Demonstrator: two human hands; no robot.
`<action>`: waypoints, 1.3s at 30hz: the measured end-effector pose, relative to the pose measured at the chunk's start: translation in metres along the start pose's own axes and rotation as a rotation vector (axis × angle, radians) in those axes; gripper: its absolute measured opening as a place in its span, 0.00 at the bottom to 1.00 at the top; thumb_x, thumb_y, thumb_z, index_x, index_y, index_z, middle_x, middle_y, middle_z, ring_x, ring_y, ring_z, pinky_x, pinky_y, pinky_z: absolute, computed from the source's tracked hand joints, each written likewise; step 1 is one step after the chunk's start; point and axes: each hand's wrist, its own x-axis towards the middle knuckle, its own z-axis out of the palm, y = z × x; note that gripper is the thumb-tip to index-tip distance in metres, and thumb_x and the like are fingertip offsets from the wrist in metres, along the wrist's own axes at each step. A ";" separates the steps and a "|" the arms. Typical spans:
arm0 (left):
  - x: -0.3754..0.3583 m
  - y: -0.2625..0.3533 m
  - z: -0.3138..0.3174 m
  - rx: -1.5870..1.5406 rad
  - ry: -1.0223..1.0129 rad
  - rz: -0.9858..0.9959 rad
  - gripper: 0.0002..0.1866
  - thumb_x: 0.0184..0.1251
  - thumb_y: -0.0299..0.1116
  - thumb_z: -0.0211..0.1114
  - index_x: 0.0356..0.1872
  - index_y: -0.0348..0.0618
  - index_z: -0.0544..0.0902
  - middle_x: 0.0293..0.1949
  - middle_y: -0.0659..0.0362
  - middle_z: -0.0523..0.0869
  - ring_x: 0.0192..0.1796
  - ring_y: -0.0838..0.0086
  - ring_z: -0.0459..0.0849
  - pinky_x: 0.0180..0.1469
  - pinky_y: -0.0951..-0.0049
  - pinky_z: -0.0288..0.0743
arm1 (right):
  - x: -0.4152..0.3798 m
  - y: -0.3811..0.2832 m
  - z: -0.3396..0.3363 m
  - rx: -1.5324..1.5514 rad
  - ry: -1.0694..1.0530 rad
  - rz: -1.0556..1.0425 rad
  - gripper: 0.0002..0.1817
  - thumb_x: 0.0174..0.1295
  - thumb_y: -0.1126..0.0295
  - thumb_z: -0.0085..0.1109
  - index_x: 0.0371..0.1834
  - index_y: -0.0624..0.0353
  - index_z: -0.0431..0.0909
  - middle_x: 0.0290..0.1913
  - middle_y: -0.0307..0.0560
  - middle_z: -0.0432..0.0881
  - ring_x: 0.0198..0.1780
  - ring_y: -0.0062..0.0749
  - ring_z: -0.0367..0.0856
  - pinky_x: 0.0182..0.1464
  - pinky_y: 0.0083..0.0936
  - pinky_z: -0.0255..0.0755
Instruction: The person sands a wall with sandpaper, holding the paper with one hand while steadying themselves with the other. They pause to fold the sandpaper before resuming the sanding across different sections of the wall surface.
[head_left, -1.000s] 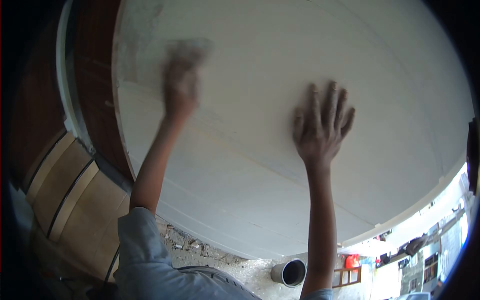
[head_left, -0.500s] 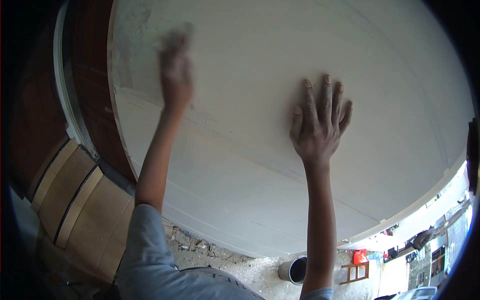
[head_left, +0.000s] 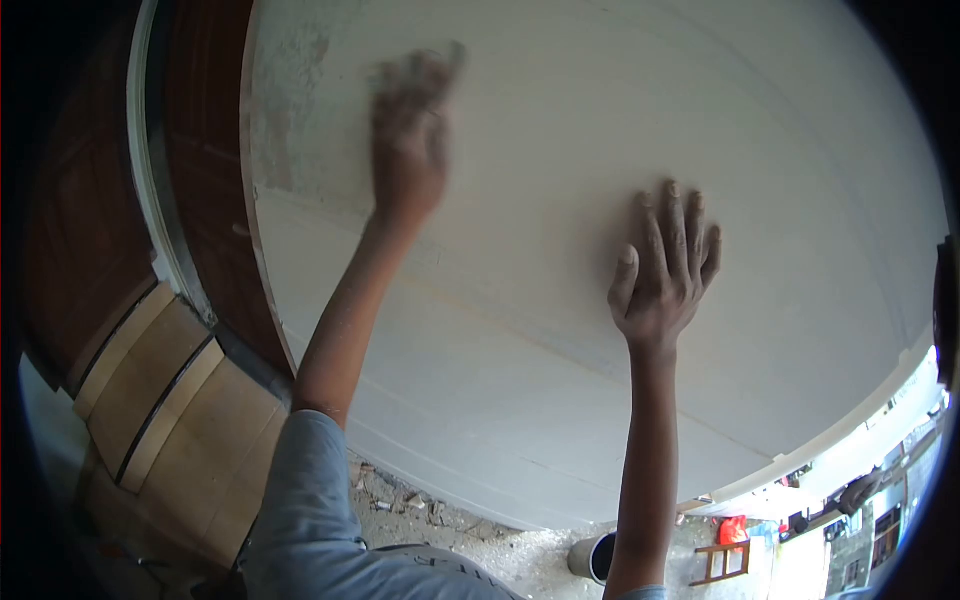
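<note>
A broad, pale plastered wall point(head_left: 540, 200) fills most of the view. My left hand point(head_left: 408, 150) is at its upper left, blurred by motion. Its fingers look bent and drawn together; a small dark tip juts out above them, and I cannot make out whether it is a finger or something held. Farther right, my right hand point(head_left: 665, 275) lies flat against the wall with fingers stretched out and holds nothing. Dust coats its fingers.
A dark red-brown door point(head_left: 205, 150) stands left of the wall. Tan tiled steps point(head_left: 190, 400) are at lower left. Below lie rubble point(head_left: 400, 497), a bucket point(head_left: 590, 558), a small wooden frame point(head_left: 722, 563) and a red bag point(head_left: 733, 530).
My left hand has moved right across the wall, still blurred. The view has shifted a little; my right hand stays flat on the wall, appearing slightly lower and farther right.
</note>
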 end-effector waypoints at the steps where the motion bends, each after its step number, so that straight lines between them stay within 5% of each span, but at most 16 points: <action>1: 0.003 -0.013 0.006 -0.010 0.028 -0.182 0.23 0.70 0.28 0.46 0.65 0.50 0.70 0.67 0.55 0.68 0.73 0.52 0.56 0.73 0.49 0.44 | 0.001 0.001 0.000 0.000 0.006 0.003 0.21 0.69 0.54 0.39 0.56 0.47 0.78 0.64 0.40 0.74 0.70 0.39 0.63 0.73 0.44 0.44; 3: -0.012 0.009 0.023 0.034 0.121 -0.120 0.23 0.70 0.29 0.47 0.66 0.50 0.70 0.68 0.53 0.67 0.73 0.50 0.54 0.73 0.46 0.42 | 0.000 0.000 0.000 0.014 0.009 0.017 0.21 0.69 0.54 0.39 0.56 0.48 0.78 0.63 0.39 0.74 0.70 0.39 0.63 0.72 0.44 0.45; 5: -0.045 0.062 0.022 -0.022 -0.068 -0.065 0.24 0.66 0.28 0.51 0.65 0.50 0.71 0.68 0.52 0.66 0.73 0.45 0.52 0.72 0.44 0.41 | -0.001 0.000 -0.001 0.027 0.017 0.021 0.22 0.69 0.55 0.39 0.55 0.50 0.79 0.63 0.40 0.74 0.70 0.39 0.64 0.72 0.44 0.46; 8: -0.093 0.101 0.013 -0.159 -0.438 0.199 0.23 0.65 0.29 0.54 0.63 0.54 0.74 0.68 0.58 0.67 0.73 0.56 0.58 0.71 0.47 0.49 | 0.000 0.000 -0.002 0.038 0.026 0.034 0.22 0.69 0.55 0.40 0.55 0.51 0.79 0.62 0.40 0.75 0.69 0.39 0.65 0.72 0.44 0.47; 11: -0.037 0.047 0.014 -0.012 -0.308 0.344 0.23 0.67 0.30 0.53 0.64 0.55 0.73 0.67 0.58 0.69 0.72 0.55 0.59 0.72 0.46 0.48 | -0.002 0.000 -0.001 0.050 0.022 0.031 0.21 0.68 0.56 0.42 0.54 0.52 0.79 0.62 0.40 0.75 0.69 0.39 0.65 0.72 0.44 0.47; 16: 0.071 0.016 0.040 0.108 0.159 -0.023 0.21 0.69 0.31 0.51 0.63 0.45 0.72 0.67 0.54 0.69 0.72 0.50 0.57 0.73 0.52 0.46 | -0.002 0.000 0.000 0.037 0.030 0.049 0.19 0.67 0.58 0.45 0.53 0.53 0.79 0.61 0.40 0.77 0.68 0.39 0.66 0.71 0.44 0.48; 21: -0.034 0.128 0.046 -0.191 -0.260 0.054 0.24 0.61 0.26 0.57 0.60 0.50 0.76 0.68 0.60 0.68 0.73 0.51 0.57 0.71 0.46 0.46 | -0.002 0.003 -0.003 0.143 0.077 0.067 0.19 0.67 0.59 0.45 0.52 0.55 0.79 0.59 0.40 0.78 0.68 0.39 0.67 0.70 0.43 0.51; 23: -0.015 0.092 0.039 -0.137 -0.219 0.286 0.23 0.63 0.30 0.58 0.61 0.53 0.75 0.67 0.62 0.69 0.71 0.54 0.60 0.69 0.45 0.52 | -0.002 0.003 -0.003 0.188 0.107 0.066 0.19 0.67 0.58 0.45 0.51 0.56 0.79 0.58 0.40 0.78 0.68 0.38 0.67 0.70 0.42 0.52; 25: 0.031 0.051 0.038 -0.055 -0.075 0.307 0.25 0.64 0.28 0.54 0.64 0.57 0.72 0.64 0.58 0.73 0.69 0.52 0.65 0.70 0.50 0.54 | -0.001 0.004 -0.005 0.199 0.121 0.070 0.19 0.67 0.57 0.45 0.51 0.56 0.78 0.58 0.40 0.79 0.68 0.37 0.67 0.70 0.42 0.52; 29: 0.084 0.032 0.057 0.098 0.192 0.068 0.21 0.69 0.30 0.52 0.62 0.51 0.74 0.65 0.56 0.72 0.70 0.49 0.61 0.71 0.49 0.49 | -0.003 0.003 -0.003 0.189 0.117 0.093 0.20 0.67 0.57 0.45 0.53 0.56 0.78 0.58 0.40 0.79 0.67 0.36 0.69 0.69 0.42 0.53; 33: 0.013 0.111 0.053 -0.097 -0.146 0.343 0.22 0.63 0.31 0.58 0.59 0.51 0.77 0.64 0.59 0.74 0.70 0.49 0.62 0.70 0.47 0.50 | -0.002 0.004 -0.002 0.250 0.157 0.091 0.19 0.66 0.58 0.46 0.52 0.58 0.77 0.58 0.45 0.78 0.66 0.38 0.70 0.68 0.42 0.55; 35: 0.015 0.101 0.044 -0.162 -0.271 0.398 0.21 0.64 0.31 0.57 0.60 0.52 0.76 0.63 0.60 0.75 0.70 0.51 0.63 0.70 0.48 0.51 | -0.004 0.004 -0.003 0.314 0.210 0.113 0.19 0.65 0.59 0.47 0.53 0.59 0.76 0.58 0.49 0.77 0.66 0.40 0.70 0.67 0.42 0.56; 39: 0.083 0.052 0.042 0.019 0.000 0.136 0.21 0.70 0.29 0.48 0.64 0.49 0.71 0.67 0.57 0.69 0.72 0.52 0.57 0.73 0.50 0.46 | -0.004 0.007 0.003 0.375 0.351 0.150 0.20 0.65 0.61 0.48 0.55 0.60 0.74 0.59 0.55 0.76 0.66 0.45 0.70 0.66 0.41 0.59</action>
